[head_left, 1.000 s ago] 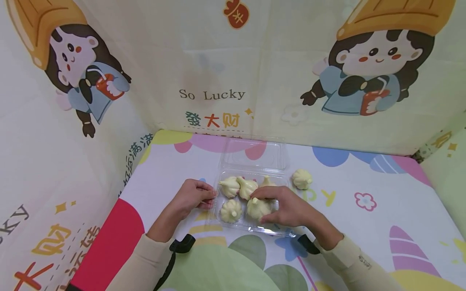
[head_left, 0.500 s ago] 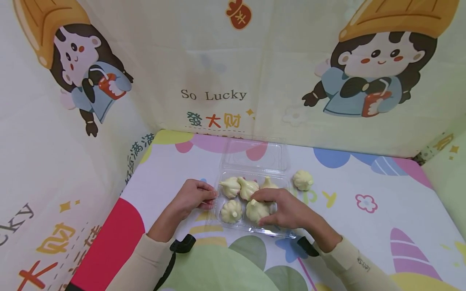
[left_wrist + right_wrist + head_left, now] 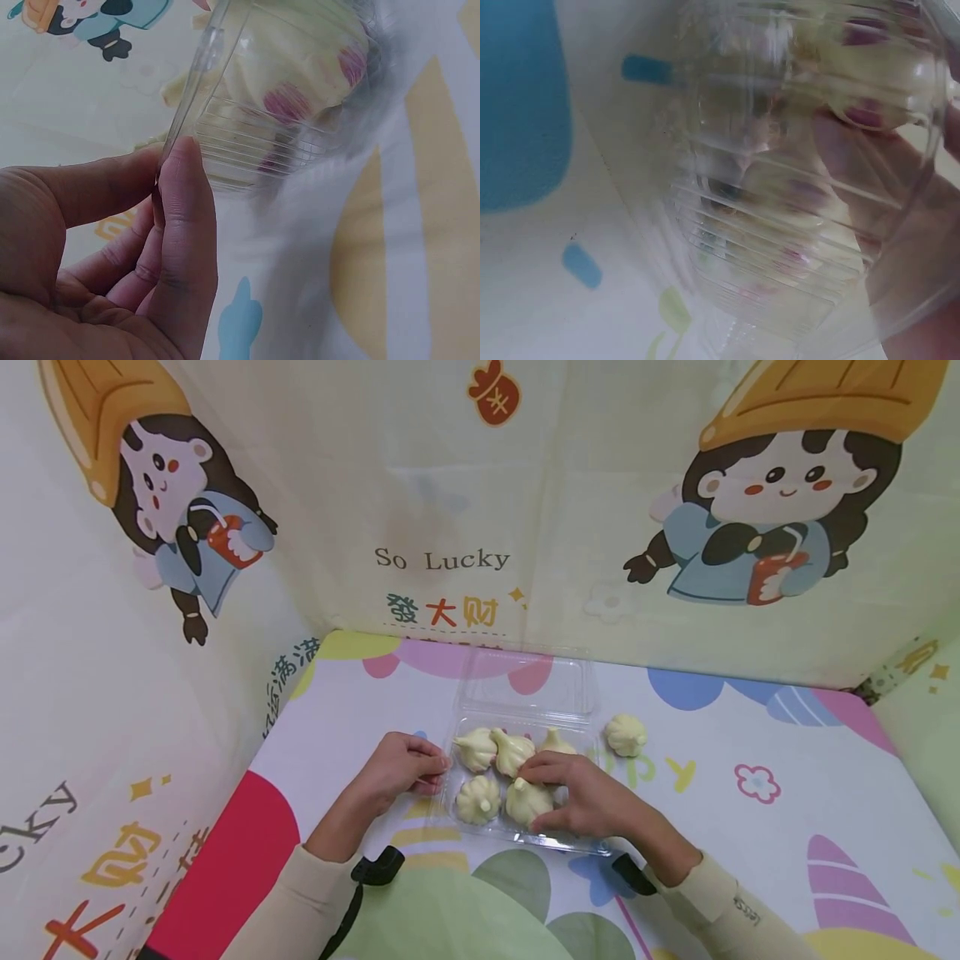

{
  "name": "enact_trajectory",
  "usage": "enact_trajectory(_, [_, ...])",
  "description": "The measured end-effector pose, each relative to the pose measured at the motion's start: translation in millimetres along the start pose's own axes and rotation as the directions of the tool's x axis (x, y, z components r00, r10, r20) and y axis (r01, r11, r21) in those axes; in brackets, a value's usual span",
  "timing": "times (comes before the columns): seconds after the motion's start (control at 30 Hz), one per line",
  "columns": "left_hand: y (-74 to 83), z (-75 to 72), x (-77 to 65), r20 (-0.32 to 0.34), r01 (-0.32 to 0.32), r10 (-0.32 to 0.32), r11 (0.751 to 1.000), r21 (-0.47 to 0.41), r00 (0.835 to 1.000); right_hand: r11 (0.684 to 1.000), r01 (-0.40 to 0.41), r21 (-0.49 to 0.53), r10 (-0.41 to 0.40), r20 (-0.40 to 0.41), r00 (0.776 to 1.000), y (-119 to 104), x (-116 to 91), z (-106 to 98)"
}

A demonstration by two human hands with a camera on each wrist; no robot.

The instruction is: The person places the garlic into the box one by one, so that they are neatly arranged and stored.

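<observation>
A clear plastic clamshell box [image 3: 555, 843] lies on the table with its lid [image 3: 525, 685] folded back, away from me. My left hand [image 3: 393, 770] pinches the box's left rim between thumb and index finger, as the left wrist view [image 3: 184, 217] confirms. Inside the box, my right hand [image 3: 596, 793] holds a garlic bulb [image 3: 527, 803] in the front row, fingers behind it and thumb in front. To its left sits another garlic bulb [image 3: 477, 799]. Several more bulbs, including a long-stemmed garlic bulb [image 3: 513, 752], fill the back row; the right one is partly hidden by my fingers.
One loose garlic bulb [image 3: 626, 735] lies on the patterned tablecloth [image 3: 750, 843], right of the box. A printed cloth backdrop [image 3: 570, 543] rises behind the table and along both sides. Through the box wall, the right wrist view shows blurred bulbs and fingers.
My right hand has shifted the garlic bulb slightly left and toward me inside the box. The left hand keeps its pinch on the rim. The head view has tilted a little.
</observation>
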State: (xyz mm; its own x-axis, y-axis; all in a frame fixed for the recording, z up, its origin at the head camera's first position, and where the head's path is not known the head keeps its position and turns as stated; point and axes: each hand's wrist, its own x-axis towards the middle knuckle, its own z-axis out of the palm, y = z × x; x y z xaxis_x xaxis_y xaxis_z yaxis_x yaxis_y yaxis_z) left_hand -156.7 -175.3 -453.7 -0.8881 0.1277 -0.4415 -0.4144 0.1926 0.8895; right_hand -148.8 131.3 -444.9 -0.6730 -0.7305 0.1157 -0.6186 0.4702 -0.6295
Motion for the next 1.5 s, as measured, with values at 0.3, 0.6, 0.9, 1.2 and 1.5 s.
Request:
enact_trajectory(0.3, [1.6, 0.0, -0.9, -0.001, -0.002, 0.002, 1.0, -0.001, 1.0, 1.0, 0.008, -0.005, -0.008, -0.01, 1.0, 3, -1, 2])
enact_trajectory(0.6, [4.1, -0.4, -3.9, -0.013, 0.006, -0.006, 1.0, 0.003, 1.0, 0.998, -0.003, -0.062, 0.003, -0.007, 1.0, 2, 1, 6])
enact_trajectory(0.9, [2.0, 1.4, -5.4, -0.008, -0.005, 0.005, 1.0, 0.007, 1.0, 0.996, 0.006, -0.092, -0.008, -0.016, 1.0, -2, 0, 11])
enact_trajectory(1.2, [2.1, 1.4, -5.7, -0.011, -0.004, 0.005, 1.0, 0.019, 1.0, 0.985, 0.018, -0.173, -0.023, -0.024, 0.999, -1, 0, 16])
enact_trajectory(1.5, [3.9, 2.7, -4.9, -0.017, -0.007, 0.007, 1.0, 0.017, 1.0, 0.977, 0.021, -0.213, -0.029, -0.031, 0.999, -1, -1, 17])
